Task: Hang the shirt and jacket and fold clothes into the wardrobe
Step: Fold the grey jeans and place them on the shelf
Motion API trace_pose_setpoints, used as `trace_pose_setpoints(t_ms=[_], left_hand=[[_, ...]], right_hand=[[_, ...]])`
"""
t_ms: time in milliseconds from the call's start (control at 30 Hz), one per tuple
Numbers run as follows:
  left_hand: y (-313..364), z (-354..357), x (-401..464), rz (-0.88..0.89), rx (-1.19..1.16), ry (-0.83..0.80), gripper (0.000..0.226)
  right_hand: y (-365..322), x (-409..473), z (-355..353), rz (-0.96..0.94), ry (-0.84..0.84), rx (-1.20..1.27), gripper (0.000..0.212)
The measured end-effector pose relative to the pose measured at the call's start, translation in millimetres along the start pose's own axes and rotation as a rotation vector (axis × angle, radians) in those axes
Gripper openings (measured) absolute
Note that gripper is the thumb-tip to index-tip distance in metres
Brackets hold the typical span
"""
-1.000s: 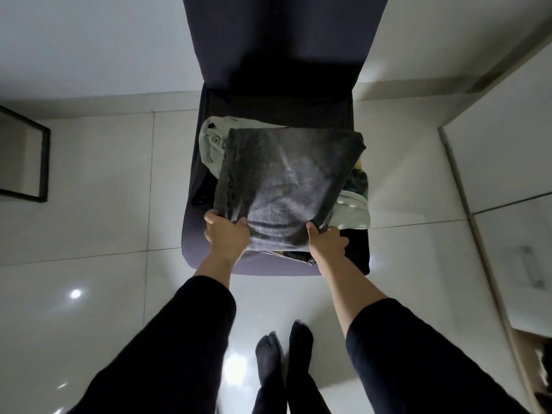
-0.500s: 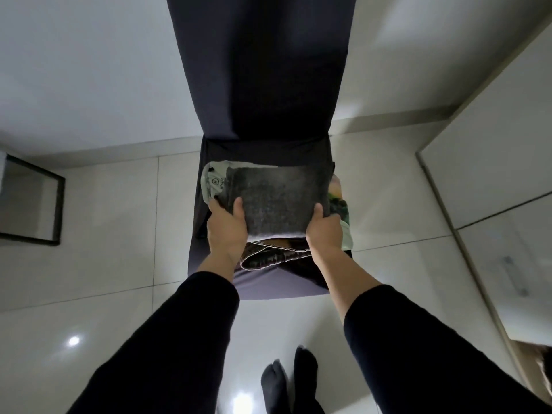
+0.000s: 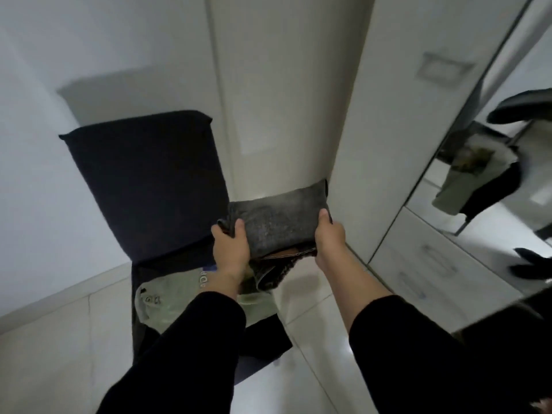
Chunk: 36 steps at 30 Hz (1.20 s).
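We've got the folded dark grey jeans [image 3: 280, 222] off the chair and held up between both hands. Left hand [image 3: 231, 249] grips the left end of the bundle, thumb on top and the fingers curled under. Right hand [image 3: 330, 237] clamps the right end the same way, thumb up over the top edge. The inner waistband with a brown patch shows on the near side between our wrists, and loose fabric hangs below it.

Below and behind our left hand is the dark upholstered chair [image 3: 146, 180], its backrest upright against the wall. A pale green garment [image 3: 167, 297] lies on the seat under our left forearm, with a dark garment [image 3: 265, 336] beside it at the seat's near corner.

Just past our right hand stands a white wardrobe door [image 3: 412, 115], closed. Further right of that hand is the open wardrobe section with two white drawers [image 3: 433, 270] with handles and a light coat [image 3: 478, 177] hanging above them. Both our sleeves are black. Glossy pale tile floor [image 3: 59, 354] under everything.
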<state>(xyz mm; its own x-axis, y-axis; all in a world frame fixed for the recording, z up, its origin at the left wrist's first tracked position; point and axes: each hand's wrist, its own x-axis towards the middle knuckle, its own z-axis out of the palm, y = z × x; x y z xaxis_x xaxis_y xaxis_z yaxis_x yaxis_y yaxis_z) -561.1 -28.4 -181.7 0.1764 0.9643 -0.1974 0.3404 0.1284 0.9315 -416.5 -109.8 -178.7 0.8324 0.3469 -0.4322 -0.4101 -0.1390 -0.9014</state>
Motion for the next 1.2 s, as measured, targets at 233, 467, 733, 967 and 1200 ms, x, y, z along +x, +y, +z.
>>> trace_pose_setpoints(t_ms=[233,467,733,967,1200], left_hand=[[97,126,-51,-0.156,-0.328,-0.539,0.038],[158,264,-123,0.062,-0.177,-0.682,0.036],[175,385,-228,0.261,0.006,-0.928,0.023],[182,475,-293,0.375,0.127,-1.190,0.015],[178,546,-330,0.525,0.263,-1.360,0.016]], right_hand=[[-95,29,-132,-0.057,0.174,0.497,0.039],[-141,46,-289,-0.143,0.456,0.461,0.048],[-133,38,-439,-0.145,0.751,0.483,0.054],[-123,29,-524,-0.147,1.065,0.504,0.055],[-103,43,-571,-0.128,1.262,0.484,0.055]])
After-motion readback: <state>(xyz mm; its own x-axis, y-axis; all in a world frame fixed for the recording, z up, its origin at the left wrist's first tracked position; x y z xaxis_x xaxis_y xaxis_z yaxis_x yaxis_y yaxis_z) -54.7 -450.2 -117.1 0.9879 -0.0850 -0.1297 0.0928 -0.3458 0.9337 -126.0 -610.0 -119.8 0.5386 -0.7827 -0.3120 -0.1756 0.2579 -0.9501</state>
